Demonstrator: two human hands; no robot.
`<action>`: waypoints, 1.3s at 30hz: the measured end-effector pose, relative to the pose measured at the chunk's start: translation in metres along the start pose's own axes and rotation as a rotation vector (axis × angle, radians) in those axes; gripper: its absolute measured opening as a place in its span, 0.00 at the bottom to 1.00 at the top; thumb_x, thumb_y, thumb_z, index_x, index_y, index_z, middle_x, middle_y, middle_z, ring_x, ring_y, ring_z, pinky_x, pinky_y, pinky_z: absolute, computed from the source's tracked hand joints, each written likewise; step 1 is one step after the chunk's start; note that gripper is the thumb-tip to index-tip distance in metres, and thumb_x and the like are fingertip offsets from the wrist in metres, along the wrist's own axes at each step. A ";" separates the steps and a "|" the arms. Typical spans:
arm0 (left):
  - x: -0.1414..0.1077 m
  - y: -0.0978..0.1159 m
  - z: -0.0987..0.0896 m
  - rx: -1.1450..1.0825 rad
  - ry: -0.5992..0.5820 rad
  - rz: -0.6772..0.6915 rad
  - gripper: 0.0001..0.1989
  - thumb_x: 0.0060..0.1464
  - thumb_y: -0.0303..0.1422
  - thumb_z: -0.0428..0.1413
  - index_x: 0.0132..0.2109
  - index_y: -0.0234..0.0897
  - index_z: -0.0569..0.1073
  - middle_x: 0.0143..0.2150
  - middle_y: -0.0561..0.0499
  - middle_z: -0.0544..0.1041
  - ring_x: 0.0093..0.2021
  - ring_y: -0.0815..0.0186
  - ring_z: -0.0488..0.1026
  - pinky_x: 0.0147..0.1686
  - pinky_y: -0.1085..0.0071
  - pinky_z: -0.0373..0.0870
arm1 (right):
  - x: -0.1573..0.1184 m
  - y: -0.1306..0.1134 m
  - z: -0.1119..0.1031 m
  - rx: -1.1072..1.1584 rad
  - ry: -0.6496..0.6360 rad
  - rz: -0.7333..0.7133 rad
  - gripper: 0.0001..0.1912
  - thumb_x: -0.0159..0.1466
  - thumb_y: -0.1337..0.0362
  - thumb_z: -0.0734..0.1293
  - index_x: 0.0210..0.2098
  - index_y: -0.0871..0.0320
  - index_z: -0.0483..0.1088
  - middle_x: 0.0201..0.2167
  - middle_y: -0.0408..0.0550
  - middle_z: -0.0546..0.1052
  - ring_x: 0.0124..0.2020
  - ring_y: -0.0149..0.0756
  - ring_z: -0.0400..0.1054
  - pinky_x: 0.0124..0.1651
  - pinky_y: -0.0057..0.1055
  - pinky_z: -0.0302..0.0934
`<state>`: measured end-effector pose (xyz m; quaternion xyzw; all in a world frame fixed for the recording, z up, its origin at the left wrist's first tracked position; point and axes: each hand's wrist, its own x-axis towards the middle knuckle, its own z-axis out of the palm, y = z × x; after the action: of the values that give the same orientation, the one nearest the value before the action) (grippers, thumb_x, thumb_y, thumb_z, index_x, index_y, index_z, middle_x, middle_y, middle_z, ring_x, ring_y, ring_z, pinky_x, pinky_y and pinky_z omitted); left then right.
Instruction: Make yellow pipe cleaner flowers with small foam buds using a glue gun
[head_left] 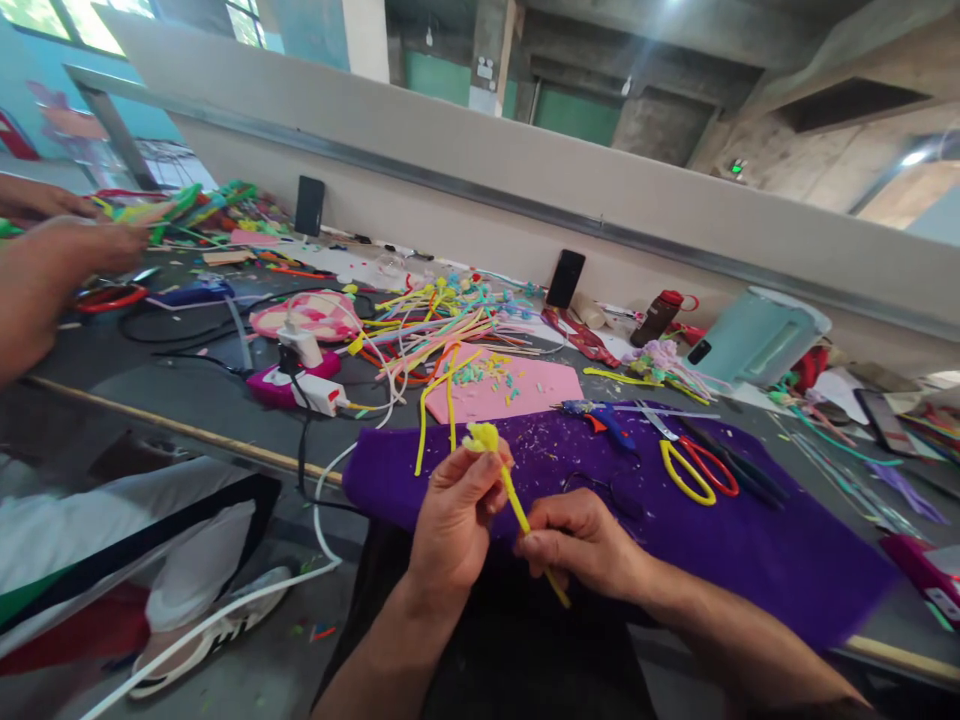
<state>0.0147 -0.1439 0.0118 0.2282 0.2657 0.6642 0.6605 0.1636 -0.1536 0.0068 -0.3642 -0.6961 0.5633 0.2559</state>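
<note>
A yellow fuzzy stem [516, 500] with a bunched, curled head runs between my two hands. My left hand [457, 510] pinches it just below the head, fingers closed. Lower down, my right hand [581, 545] is closed around the stem, whose end sticks out beneath the fingers. Both hands are over the near edge of a purple cloth [750, 560]. On the cloth lie scissors [697, 470] with yellow and red handles and a blue glue gun [611, 425]. A pink sheet [540, 390] with small clippings is behind the hands.
A pile of coloured stems [450, 320] lies farther back. A purple power strip [277, 385] with white cables is left of the cloth. A phone [565, 278], a brown bottle [660, 315] and a teal bin [765, 335] stand along the partition. Another person's hand [82, 245] is at far left.
</note>
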 end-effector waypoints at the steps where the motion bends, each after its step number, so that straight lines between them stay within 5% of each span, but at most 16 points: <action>1: 0.000 0.004 -0.001 -0.025 -0.015 0.012 0.06 0.37 0.31 0.62 0.27 0.36 0.74 0.27 0.54 0.70 0.21 0.77 0.58 0.16 0.81 0.52 | -0.004 0.000 -0.001 -0.051 -0.047 0.013 0.14 0.58 0.56 0.62 0.25 0.61 0.69 0.17 0.42 0.68 0.14 0.23 0.58 0.16 0.20 0.51; 6: 0.001 0.019 -0.016 -0.026 -0.062 0.021 0.05 0.39 0.32 0.61 0.27 0.36 0.74 0.28 0.53 0.69 0.24 0.75 0.62 0.18 0.80 0.55 | 0.002 -0.013 -0.039 -0.510 -0.509 -0.160 0.11 0.58 0.61 0.63 0.34 0.59 0.74 0.27 0.45 0.75 0.27 0.29 0.67 0.31 0.23 0.59; 10: 0.003 0.016 -0.018 0.099 -0.129 -0.058 0.05 0.41 0.31 0.60 0.27 0.33 0.74 0.28 0.50 0.72 0.28 0.71 0.67 0.24 0.77 0.61 | 0.060 -0.025 -0.098 -0.860 -0.160 -0.124 0.14 0.61 0.61 0.58 0.39 0.59 0.72 0.28 0.44 0.76 0.22 0.28 0.67 0.28 0.22 0.59; 14: 0.006 0.004 -0.017 0.135 -0.145 -0.169 0.05 0.43 0.31 0.59 0.27 0.33 0.72 0.23 0.51 0.72 0.23 0.73 0.66 0.22 0.78 0.61 | 0.139 -0.016 -0.133 -1.440 0.149 -0.028 0.15 0.62 0.68 0.55 0.44 0.61 0.69 0.40 0.52 0.75 0.38 0.36 0.69 0.35 0.25 0.59; 19: 0.008 -0.004 -0.027 0.113 -0.067 -0.241 0.07 0.40 0.32 0.60 0.27 0.34 0.71 0.20 0.53 0.71 0.19 0.75 0.63 0.19 0.79 0.58 | 0.192 0.012 -0.139 -1.561 0.070 0.020 0.14 0.59 0.72 0.59 0.43 0.60 0.70 0.42 0.54 0.73 0.41 0.39 0.67 0.35 0.26 0.57; 29: 0.006 0.002 -0.055 0.056 0.032 -0.234 0.07 0.40 0.33 0.60 0.27 0.34 0.71 0.19 0.53 0.71 0.18 0.75 0.63 0.17 0.80 0.56 | 0.199 0.022 -0.138 -1.699 -0.111 -0.004 0.13 0.62 0.68 0.56 0.38 0.62 0.71 0.36 0.55 0.74 0.38 0.39 0.67 0.34 0.27 0.55; 35: 0.008 0.000 -0.057 0.055 0.039 -0.223 0.07 0.40 0.33 0.60 0.28 0.34 0.71 0.20 0.53 0.72 0.18 0.76 0.63 0.16 0.81 0.55 | 0.206 0.024 -0.133 -1.654 -0.029 0.006 0.13 0.60 0.68 0.56 0.36 0.65 0.70 0.36 0.58 0.74 0.38 0.41 0.67 0.34 0.28 0.56; 39: 0.011 0.000 -0.051 0.096 0.026 -0.195 0.08 0.42 0.33 0.59 0.28 0.33 0.71 0.20 0.53 0.72 0.14 0.81 0.55 0.12 0.83 0.46 | 0.207 0.014 -0.138 -1.562 0.119 0.004 0.12 0.58 0.69 0.57 0.36 0.66 0.69 0.36 0.59 0.74 0.38 0.41 0.68 0.34 0.29 0.57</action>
<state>-0.0186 -0.1359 -0.0273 0.2242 0.3266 0.5862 0.7067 0.1473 0.0945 0.0146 -0.4695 -0.8752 -0.1098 -0.0385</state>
